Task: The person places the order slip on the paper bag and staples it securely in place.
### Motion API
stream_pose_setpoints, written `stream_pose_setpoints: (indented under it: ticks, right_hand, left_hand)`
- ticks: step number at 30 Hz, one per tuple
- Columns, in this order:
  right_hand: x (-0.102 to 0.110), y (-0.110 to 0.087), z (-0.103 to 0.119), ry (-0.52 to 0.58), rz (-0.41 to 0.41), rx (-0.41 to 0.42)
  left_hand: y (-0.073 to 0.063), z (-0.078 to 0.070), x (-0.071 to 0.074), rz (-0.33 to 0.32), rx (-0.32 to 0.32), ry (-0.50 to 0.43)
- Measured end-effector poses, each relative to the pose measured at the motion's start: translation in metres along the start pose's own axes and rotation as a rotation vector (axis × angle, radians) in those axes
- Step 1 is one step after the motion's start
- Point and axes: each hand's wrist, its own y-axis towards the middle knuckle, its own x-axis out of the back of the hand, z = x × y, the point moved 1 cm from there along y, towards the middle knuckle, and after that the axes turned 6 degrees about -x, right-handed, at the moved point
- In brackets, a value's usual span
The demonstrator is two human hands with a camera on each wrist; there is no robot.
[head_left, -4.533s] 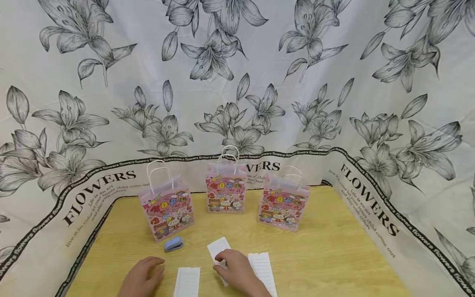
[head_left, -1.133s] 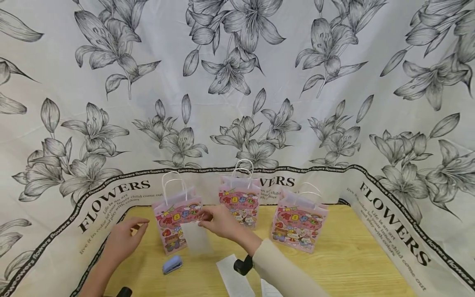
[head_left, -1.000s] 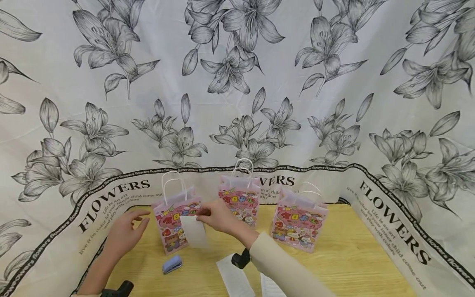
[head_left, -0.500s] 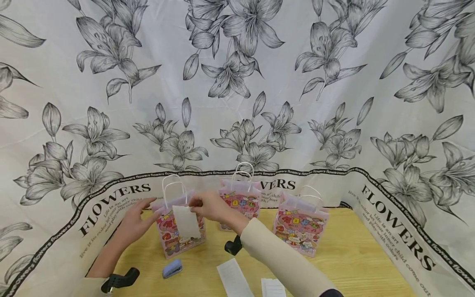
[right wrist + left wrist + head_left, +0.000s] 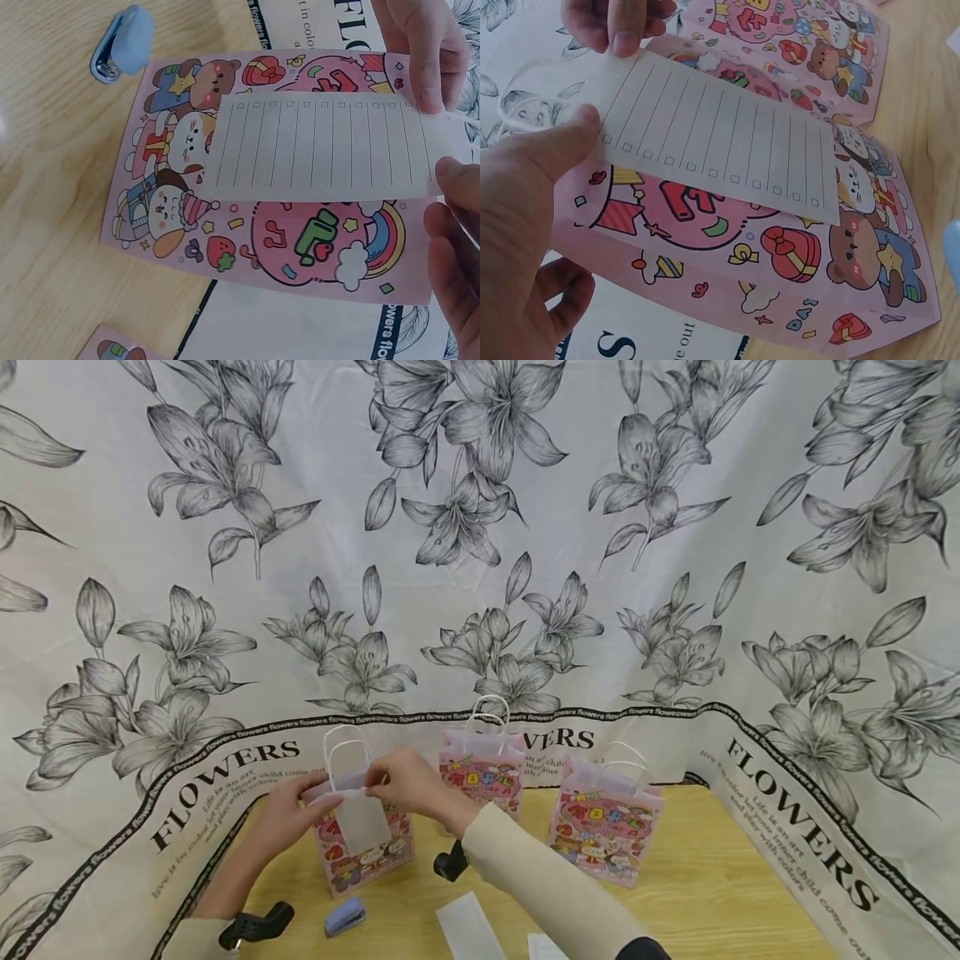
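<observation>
A white lined sheet with a row of small checkboxes (image 5: 363, 828) lies against the front of the left pink gift bag (image 5: 348, 870), its top end up at the bag's rim. The right hand (image 5: 408, 785) pinches the sheet's upper right corner between thumb and fingers. On the other side, the left hand (image 5: 288, 814) grips the bag's top edge, thumb (image 5: 585, 127) in front at the sheet's upper left corner and fingers behind the bag. The bag stands upright, printed with cartoon animals, its white handles (image 5: 348, 752) rising above the hands.
Two matching gift bags stand to the right, a middle bag (image 5: 480, 777) and a right bag (image 5: 603, 831). A blue stapler (image 5: 345, 917) lies in front of the left bag. More paper sheets (image 5: 468, 927) are near the table's front. A flower-print curtain (image 5: 517, 568) surrounds the wooden table.
The right hand has lifted the sheet from the table and carried it left, up against the left bag's front. The left hand has come in from the left and taken hold of the bag's rim.
</observation>
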Motion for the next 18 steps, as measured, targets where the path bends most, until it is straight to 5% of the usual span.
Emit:
stream_pose_setpoints:
  ticks: [13,18]
  right_hand:
    - [-0.01,0.01,-0.015,-0.16,-0.138,-0.095]
    - [-0.013,0.018,-0.02,-0.156,-0.104,-0.102]
  left_hand:
    - [0.0,0.002,-0.009,-0.06,-0.069,-0.027]
    - [0.001,0.004,-0.009,-0.084,-0.086,-0.023]
